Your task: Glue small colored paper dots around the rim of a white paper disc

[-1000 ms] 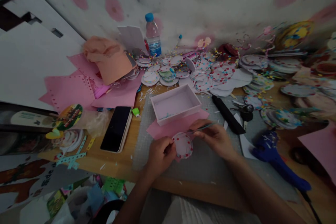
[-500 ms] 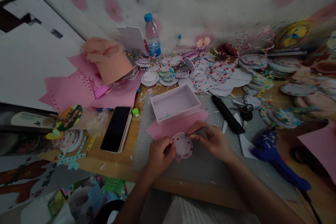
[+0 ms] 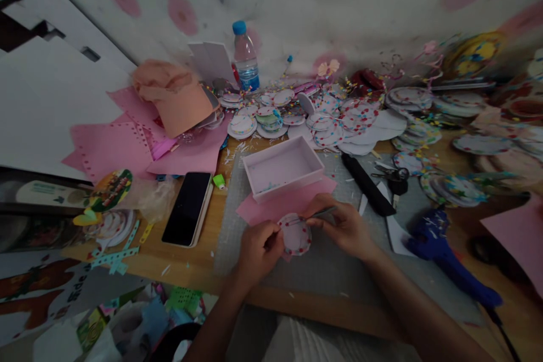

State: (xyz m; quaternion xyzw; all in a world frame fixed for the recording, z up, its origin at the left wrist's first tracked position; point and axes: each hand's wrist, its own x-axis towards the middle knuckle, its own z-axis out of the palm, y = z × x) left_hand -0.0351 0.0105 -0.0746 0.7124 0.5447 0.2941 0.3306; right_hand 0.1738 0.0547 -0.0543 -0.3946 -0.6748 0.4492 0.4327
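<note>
Between my hands is a small round white paper disc (image 3: pixel 296 236) with red dots around its rim. My left hand (image 3: pixel 259 249) pinches the disc's left edge between thumb and fingers. At its upper right edge, my right hand (image 3: pixel 339 225) is closed on slim metal tweezers (image 3: pixel 324 212), whose tips reach onto the disc. What the tips grip is too small to make out. Just beyond the hands lies a pink sheet (image 3: pixel 271 211), partly under a shallow white open box (image 3: pixel 283 168) with small bits inside.
A grey cutting mat (image 3: pixel 237 237) lies beneath the work. To the right are a black cutter (image 3: pixel 368 185), keys (image 3: pixel 394 178) and a blue glue gun (image 3: pixel 453 260). A phone (image 3: pixel 188 209) lies left. Decorated discs (image 3: pixel 326 124) and a bottle (image 3: pixel 246 59) stand at the back.
Hardly anything differs. Both hands keep their places on the disc and the tweezers, and the view has shifted very slightly.
</note>
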